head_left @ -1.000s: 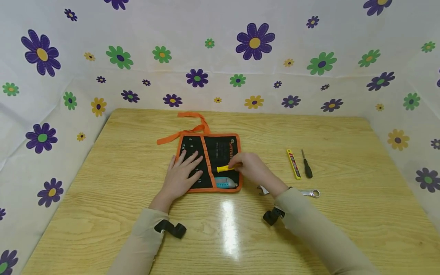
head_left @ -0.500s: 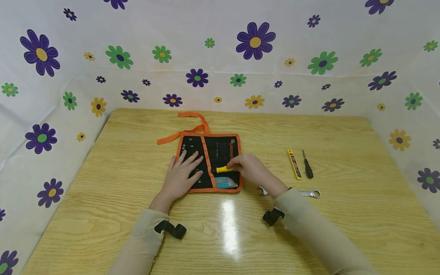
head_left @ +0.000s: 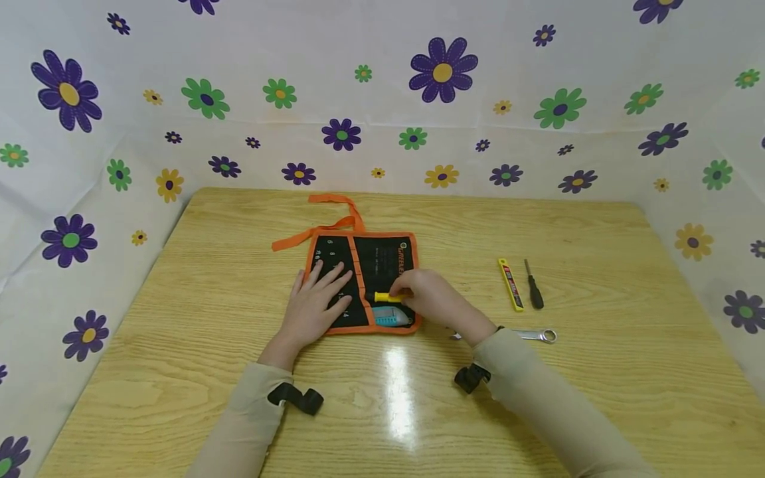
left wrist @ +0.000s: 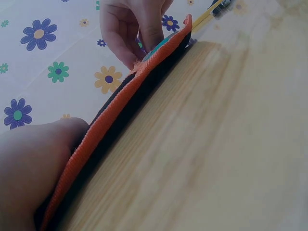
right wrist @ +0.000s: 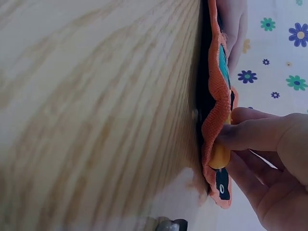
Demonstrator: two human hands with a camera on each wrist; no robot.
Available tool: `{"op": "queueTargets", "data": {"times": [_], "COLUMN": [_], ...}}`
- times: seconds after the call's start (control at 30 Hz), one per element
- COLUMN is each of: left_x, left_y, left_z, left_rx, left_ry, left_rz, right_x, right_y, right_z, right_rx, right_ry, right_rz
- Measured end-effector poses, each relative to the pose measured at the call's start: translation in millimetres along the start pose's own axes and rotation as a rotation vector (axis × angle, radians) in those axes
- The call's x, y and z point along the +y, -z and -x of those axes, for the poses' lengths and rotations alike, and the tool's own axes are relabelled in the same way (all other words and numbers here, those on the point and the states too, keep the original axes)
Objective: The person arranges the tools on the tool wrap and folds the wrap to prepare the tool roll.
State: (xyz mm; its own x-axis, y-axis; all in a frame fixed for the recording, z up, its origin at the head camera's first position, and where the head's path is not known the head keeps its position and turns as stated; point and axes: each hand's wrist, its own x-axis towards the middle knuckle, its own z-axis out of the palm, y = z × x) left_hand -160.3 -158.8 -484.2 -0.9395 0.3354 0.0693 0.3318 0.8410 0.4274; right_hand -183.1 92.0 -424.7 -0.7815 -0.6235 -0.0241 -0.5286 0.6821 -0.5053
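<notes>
A black tool pouch [head_left: 382,255] with orange trim lies unrolled on the table. My left hand [head_left: 319,302] rests flat on its left, numbered part, fingers spread. With thumb and fingers my right hand [head_left: 433,295] pinches a yellow-handled tool [head_left: 385,297], which lies across the pouch's right part, its black end at the orange pocket edge. The rounded yellow handle [right wrist: 221,155] also shows in the right wrist view. Its tip is hidden, so I cannot tell its exact kind. Just below it, a teal utility knife [head_left: 391,317] sits in the pouch.
Right of the pouch lie a slim yellow box [head_left: 510,285] and a dark-handled screwdriver [head_left: 534,292]. A combination wrench [head_left: 538,335] is partly covered by the right forearm. Orange ties [head_left: 335,222] trail from the pouch's top. Flowered cloth [head_left: 382,99] stands behind the table.
My right hand has shifted slightly left along the yellow-handled tool, and more of the tool's black end shows at the pocket edge. The left hand has stayed in place.
</notes>
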Motion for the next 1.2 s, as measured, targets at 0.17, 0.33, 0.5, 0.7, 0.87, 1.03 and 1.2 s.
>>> {"op": "queueTargets", "data": {"times": [0.17, 0.33, 0.5, 0.7, 0.87, 1.03, 1.2], "left_x": [0.3, 1.0, 0.9, -0.6, 0.4, 1.0, 0.7], "left_y": [-0.2, -0.8, -0.4, -0.1, 1.6, 1.3, 0.9], "left_z": [0.3, 0.4, 1.0, 0.1, -0.6, -0.9, -0.8], "left_rx": [-0.006, -0.007, -0.009, -0.019, -0.023, -0.021, -0.020], "left_ry": [0.007, -0.004, 0.008, 0.012, 0.011, 0.008, 0.005], "left_rz": [-0.007, 0.000, 0.000, -0.004, -0.001, -0.003, -0.004], "right_x": [3, 7, 10, 14, 16, 10, 4], "right_y": [0, 9, 12, 12, 13, 12, 9], "right_z": [0, 6, 8, 8, 7, -2, -8], "right_rx": [-0.012, -0.054, -0.070, -0.021, -0.044, -0.091, -0.094], "right_ry": [0.030, 0.048, 0.083, 0.083, 0.013, -0.072, -0.081], "right_rz": [0.014, 0.137, 0.187, 0.154, 0.126, 0.097, 0.139]}}
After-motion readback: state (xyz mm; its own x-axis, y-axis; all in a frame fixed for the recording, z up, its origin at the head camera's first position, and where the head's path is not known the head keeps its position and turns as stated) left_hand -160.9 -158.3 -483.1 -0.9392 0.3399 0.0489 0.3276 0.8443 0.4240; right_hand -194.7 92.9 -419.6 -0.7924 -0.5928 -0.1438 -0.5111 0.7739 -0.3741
